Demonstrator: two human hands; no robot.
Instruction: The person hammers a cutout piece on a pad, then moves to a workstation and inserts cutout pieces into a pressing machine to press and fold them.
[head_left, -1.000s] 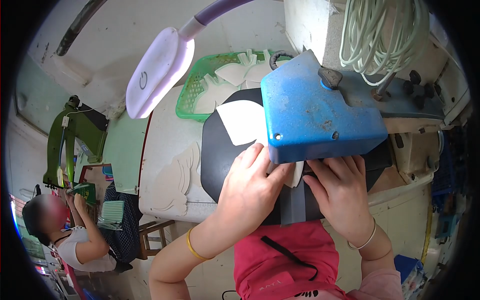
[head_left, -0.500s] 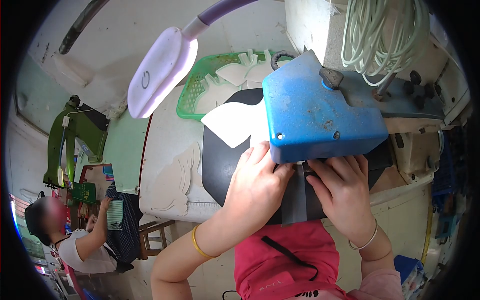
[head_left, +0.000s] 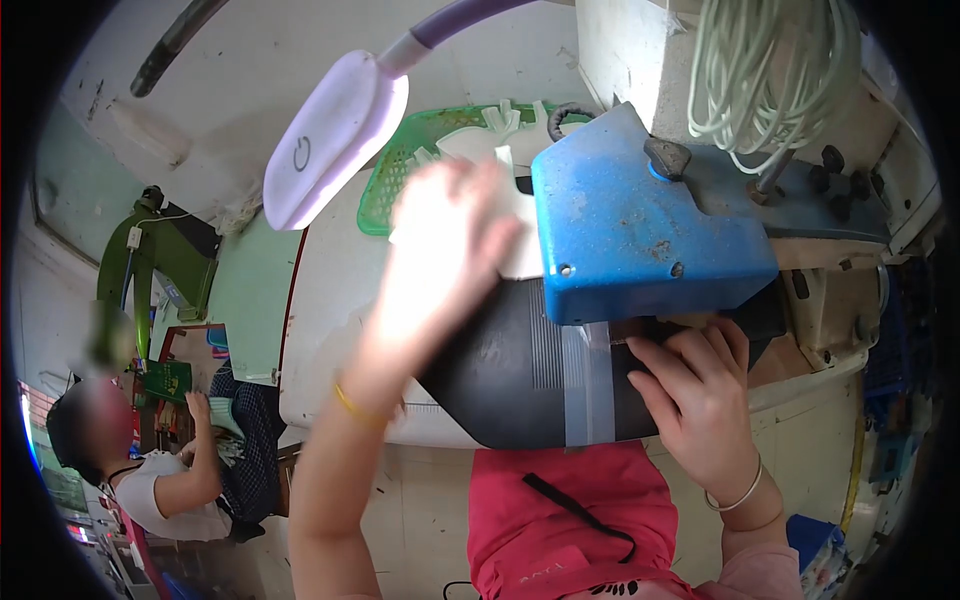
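My left hand [head_left: 450, 225], smeared by motion and brightly lit, is over the white cut piece [head_left: 522, 235] at the left side of the blue machine head [head_left: 650, 230]. Whether its fingers grip the piece cannot be made out. Close under the front right of the machine head is my right hand [head_left: 700, 385], fingers bent and thumb apart, its fingertips near a small pale edge partly hidden by the machine. Beneath both lies the black plate [head_left: 480, 360], with a clear grey strip [head_left: 588, 390] running down its front.
A green basket [head_left: 375, 200] of white pieces stands behind the plate. The purple lamp [head_left: 335, 140] hangs at upper left, coiled pale tubing [head_left: 770, 80] at upper right. Pale layered pieces lie on the table, largely behind my left arm. A co-worker [head_left: 175, 495] sits at far left.
My left hand has moved up and left from the machine's front edge to the white piece. My right hand has shifted slightly down and right. The co-worker's arms have moved down.
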